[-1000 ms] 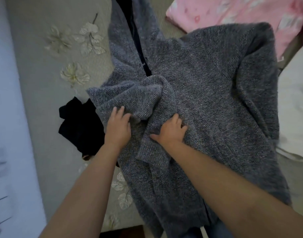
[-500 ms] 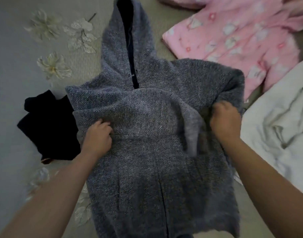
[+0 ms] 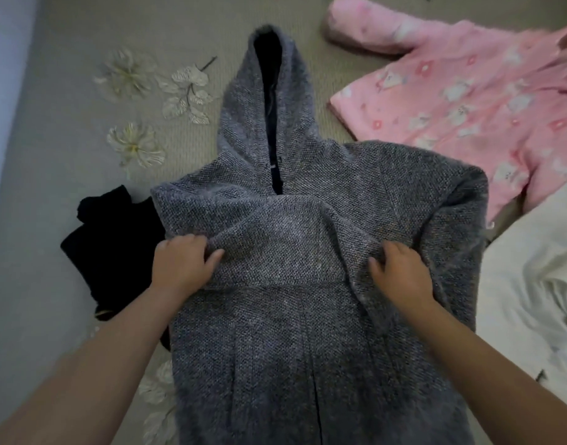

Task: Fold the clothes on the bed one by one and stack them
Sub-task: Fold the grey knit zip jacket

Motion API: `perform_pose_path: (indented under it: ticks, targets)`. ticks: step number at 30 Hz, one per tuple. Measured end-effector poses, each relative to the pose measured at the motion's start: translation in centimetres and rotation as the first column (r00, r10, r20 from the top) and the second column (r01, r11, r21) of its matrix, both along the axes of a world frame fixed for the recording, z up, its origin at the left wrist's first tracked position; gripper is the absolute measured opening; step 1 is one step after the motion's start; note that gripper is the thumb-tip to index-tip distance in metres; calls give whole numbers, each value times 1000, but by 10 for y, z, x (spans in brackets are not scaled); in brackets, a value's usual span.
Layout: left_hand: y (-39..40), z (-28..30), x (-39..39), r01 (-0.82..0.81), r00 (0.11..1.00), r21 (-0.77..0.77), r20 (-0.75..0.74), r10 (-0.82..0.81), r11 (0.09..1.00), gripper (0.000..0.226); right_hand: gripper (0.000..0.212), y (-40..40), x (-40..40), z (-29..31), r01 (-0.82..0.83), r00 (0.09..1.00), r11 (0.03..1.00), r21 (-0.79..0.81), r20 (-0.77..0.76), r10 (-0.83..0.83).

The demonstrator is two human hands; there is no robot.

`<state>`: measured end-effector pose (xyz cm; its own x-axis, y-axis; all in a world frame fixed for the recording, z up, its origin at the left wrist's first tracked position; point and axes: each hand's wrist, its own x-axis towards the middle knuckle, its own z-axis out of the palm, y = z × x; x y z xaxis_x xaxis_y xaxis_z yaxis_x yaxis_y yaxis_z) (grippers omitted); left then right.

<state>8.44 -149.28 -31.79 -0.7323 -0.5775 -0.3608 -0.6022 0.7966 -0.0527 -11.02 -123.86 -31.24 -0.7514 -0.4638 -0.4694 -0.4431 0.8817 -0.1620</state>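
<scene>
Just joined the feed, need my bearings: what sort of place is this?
Most likely a bedroom at home: a bed with a flower-embroidered cover, and loose clothes spread on it, a grey hooded sweater, a pink printed jacket and a black garment.

head view, looking down, close over bed [image 3: 67, 75]

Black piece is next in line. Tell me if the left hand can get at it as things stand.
Probably yes. The black garment lies uncovered on the bedspread just outside the left hand, with nothing between them. But that hand now grips the grey hoodie and must let go first.
</scene>
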Motion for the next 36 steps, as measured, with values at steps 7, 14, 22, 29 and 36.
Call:
perform_pose_path:
  ticks: [7, 14, 22, 29, 36]
  targets:
    - [-35, 7, -4, -143, 908, -49, -404, 111, 988, 23, 61, -20, 36, -12, -235, 972, 942, 240, 74, 224]
    - [-64, 7, -49, -43, 996, -39, -81, 40, 998, 24, 15, -22, 9, -10, -179, 982, 975, 134, 77, 170]
    - [-93, 22, -13, -35, 953, -218, -302, -34, 975, 31, 17, -54, -79, 46, -250, 967, 919, 306, 24, 255]
    - [-104, 27, -25, -428, 903, -223, -143, 405, 876, 32, 45, -98, -86, 33, -140, 920, 912, 385, -291, 264]
    - [-31, -1, -12, -156, 945, -28, -295, 140, 987, 45, 60, -78, -40, 3, -359, 920, 907, 223, -79, 384]
